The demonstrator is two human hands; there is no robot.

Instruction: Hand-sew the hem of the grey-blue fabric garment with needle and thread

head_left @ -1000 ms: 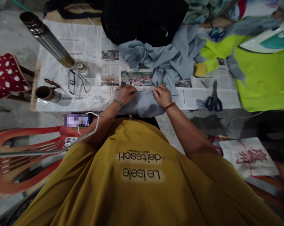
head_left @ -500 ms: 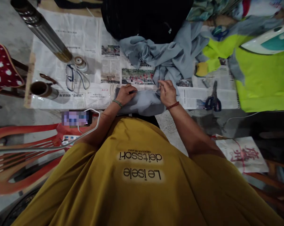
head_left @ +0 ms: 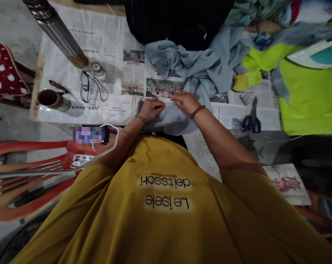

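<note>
A grey cloth garment (head_left: 179, 121) lies at the table's front edge, and its bunched part spreads back beneath a black bag-like item (head_left: 177, 22). My left hand (head_left: 151, 109), with a green bead bracelet at the wrist, is closed in a pinch on the cloth's edge. Just to its right, my right hand (head_left: 187, 102) wears a red bead bracelet. Its thumb and forefinger are pressed together close above the cloth; whatever sits between them is too small to make out. The two hands' fingertips are a short gap apart.
Newspaper (head_left: 105, 33) covers the table. To the left stand a steel thermos (head_left: 64, 40), a brown cup (head_left: 53, 101), eyeglasses (head_left: 85, 87) and a thread spool (head_left: 98, 69). On the right are scissors (head_left: 251, 117), a neon-yellow garment (head_left: 309, 99) and an iron (head_left: 320, 53). A phone (head_left: 91, 135) rests beside my left arm.
My right hand has come left and turned inward, bringing its fingertips nearer my left hand. The left hand keeps its pinch on the cloth. The whole view has shifted slightly.
</note>
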